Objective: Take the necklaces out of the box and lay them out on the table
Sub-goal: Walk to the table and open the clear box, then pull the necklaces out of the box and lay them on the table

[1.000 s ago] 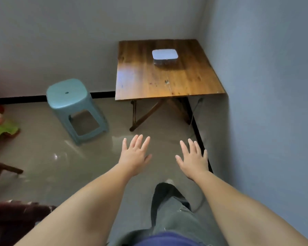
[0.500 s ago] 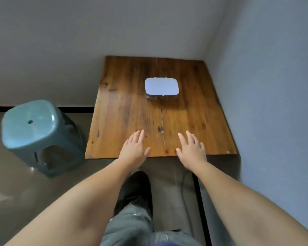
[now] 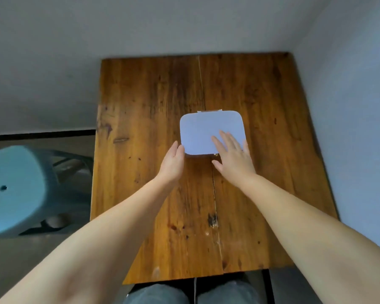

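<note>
A pale lilac box [image 3: 203, 130] with rounded corners lies shut in the middle of the wooden table [image 3: 140, 119]. A small gold clasp shows at its near edge. My left hand [image 3: 172, 160] is at the box's near left corner, edge-on, fingers together and touching the corner. My right hand [image 3: 234, 155] is spread flat, with its fingers over the near right part of the lid. Neither hand holds anything. No necklaces are visible; the lid hides the inside.
A teal plastic stool [image 3: 13, 189] stands on the floor to the left of the table. Grey walls close in behind and on the right. A crack [image 3: 215, 200] runs along the tabletop. My knees [image 3: 191, 292] are at the near edge.
I have stepped up to the table, and the box is now within reach. Both hands moved forward from the table's near edge to the box.
</note>
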A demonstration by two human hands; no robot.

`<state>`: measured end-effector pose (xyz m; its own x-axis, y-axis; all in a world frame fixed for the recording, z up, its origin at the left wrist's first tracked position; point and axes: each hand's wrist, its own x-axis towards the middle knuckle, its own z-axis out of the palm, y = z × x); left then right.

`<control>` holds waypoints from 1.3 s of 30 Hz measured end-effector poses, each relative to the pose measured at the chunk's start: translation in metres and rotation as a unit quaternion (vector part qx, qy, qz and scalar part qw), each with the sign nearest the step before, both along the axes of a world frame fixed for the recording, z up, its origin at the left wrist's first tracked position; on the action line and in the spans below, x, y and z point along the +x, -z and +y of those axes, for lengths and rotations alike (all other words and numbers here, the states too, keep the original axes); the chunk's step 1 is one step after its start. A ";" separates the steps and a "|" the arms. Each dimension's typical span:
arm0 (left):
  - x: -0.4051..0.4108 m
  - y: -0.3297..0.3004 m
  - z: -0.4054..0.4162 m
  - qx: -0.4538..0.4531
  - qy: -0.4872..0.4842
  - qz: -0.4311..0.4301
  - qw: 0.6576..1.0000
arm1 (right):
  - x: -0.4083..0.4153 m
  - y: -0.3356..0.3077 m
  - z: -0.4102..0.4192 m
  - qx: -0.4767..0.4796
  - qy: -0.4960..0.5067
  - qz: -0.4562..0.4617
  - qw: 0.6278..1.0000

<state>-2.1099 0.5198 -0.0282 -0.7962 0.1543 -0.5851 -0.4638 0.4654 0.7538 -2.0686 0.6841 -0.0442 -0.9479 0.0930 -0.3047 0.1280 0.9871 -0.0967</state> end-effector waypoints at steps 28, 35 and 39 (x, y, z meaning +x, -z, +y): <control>-0.009 0.041 0.029 0.030 -0.145 0.068 0.987 | -0.151 0.014 0.113 -0.450 0.341 0.133 0.815; -0.007 0.042 0.025 0.044 -0.144 0.071 0.986 | -0.127 -0.004 0.083 -0.288 0.210 0.279 0.892; -0.006 0.043 0.022 0.056 -0.132 0.084 0.986 | -0.120 -0.007 0.024 -0.271 -0.068 0.095 0.956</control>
<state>-2.1159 0.5418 -0.0714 -0.9015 -0.0154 -0.4326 -0.4219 0.2552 0.8700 -2.1884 0.7078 -0.0368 -0.9829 -0.1574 -0.0951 -0.0680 0.7918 -0.6070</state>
